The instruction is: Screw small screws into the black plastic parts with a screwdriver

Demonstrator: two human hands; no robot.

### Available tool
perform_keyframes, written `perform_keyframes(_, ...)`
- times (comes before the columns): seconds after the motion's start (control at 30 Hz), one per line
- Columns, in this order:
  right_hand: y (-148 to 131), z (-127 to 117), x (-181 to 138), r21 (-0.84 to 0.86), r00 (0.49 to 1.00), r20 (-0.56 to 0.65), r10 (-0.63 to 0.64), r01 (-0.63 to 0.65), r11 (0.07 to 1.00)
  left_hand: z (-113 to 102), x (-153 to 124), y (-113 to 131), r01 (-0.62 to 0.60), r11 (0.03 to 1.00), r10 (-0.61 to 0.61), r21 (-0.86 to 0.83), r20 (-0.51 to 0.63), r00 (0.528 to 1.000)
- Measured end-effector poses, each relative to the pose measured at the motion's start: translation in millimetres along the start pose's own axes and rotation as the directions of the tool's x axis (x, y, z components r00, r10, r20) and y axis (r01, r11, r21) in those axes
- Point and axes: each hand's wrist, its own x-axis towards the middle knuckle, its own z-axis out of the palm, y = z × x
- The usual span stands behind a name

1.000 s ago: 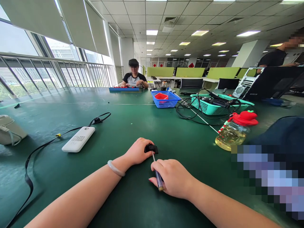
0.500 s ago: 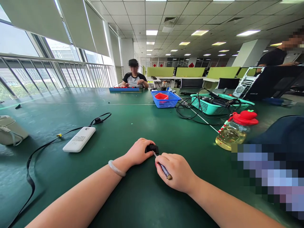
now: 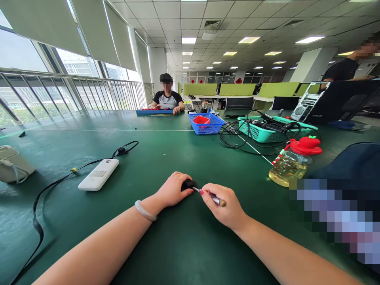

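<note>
My left hand (image 3: 175,189), with a pale bangle at the wrist, is closed round a small black part (image 3: 189,184) on the green table. Its fingers and thumb cover much of that part, so its exact kind cannot be made out. In my right hand (image 3: 227,206) is a slim screwdriver (image 3: 218,200), gripped between thumb and fingers. The thin metal shaft points left, and its tip reaches the near right side of the black part. The handle's brownish end points right, towards me.
On the green table (image 3: 166,245), a white power bank (image 3: 99,175) and a black strap (image 3: 36,221) lie left. A red-lidded jar (image 3: 289,168) stands right. Farther back are a blue basket (image 3: 208,128) and a teal basket (image 3: 258,136) with cables. Another person (image 3: 168,99) sits opposite.
My right hand has shifted slightly right and up, and the screwdriver now slants lower, its handle swung to the right. My left hand stays on the black part.
</note>
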Motion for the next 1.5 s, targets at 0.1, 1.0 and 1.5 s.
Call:
perform_keyframes(0.1,11,-2,4,0.206,0.986,-0.049,0.16,-0.146,0.968,1,0,-1,-0.001,1.0,0.001,-0.004,-0.01,1.0)
perform_keyframes(1.0,8,-1,0,-0.036,0.975,-0.015,-0.223,0.222,0.974,2,1,1,0.112,0.994,-0.113,-0.014,-0.057,0.992)
perform_keyframes(1.5,8,1,-1,0.01,0.993,-0.021,-0.115,0.115,0.993,0,1,1,0.094,0.996,-0.094,-0.008,-0.071,0.993)
